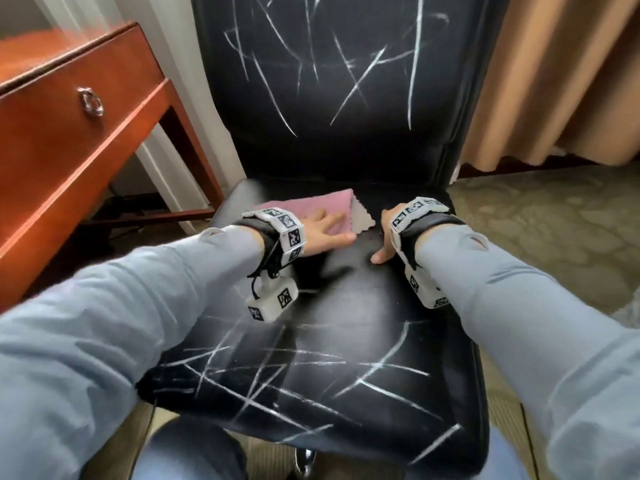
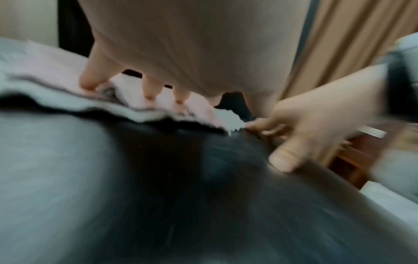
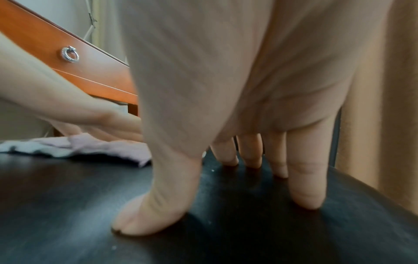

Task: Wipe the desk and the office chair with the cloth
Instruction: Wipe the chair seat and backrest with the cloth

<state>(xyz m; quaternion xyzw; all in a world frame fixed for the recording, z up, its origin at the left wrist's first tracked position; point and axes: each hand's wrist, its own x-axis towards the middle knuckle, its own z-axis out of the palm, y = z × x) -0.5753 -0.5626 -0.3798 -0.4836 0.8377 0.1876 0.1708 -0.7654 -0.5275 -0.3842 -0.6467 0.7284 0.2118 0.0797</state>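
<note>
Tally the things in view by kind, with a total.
Cloth: 1
Office chair: 1
Desk: 1
Curtain: 1
Hands: 2, left hand flat on the cloth, right hand on the seat
Total: 6

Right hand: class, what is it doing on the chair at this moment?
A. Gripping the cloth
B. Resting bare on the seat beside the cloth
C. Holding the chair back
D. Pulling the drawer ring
B: the right hand rests with straight fingers on the black seat, while the left hand presses the pink cloth.
</note>
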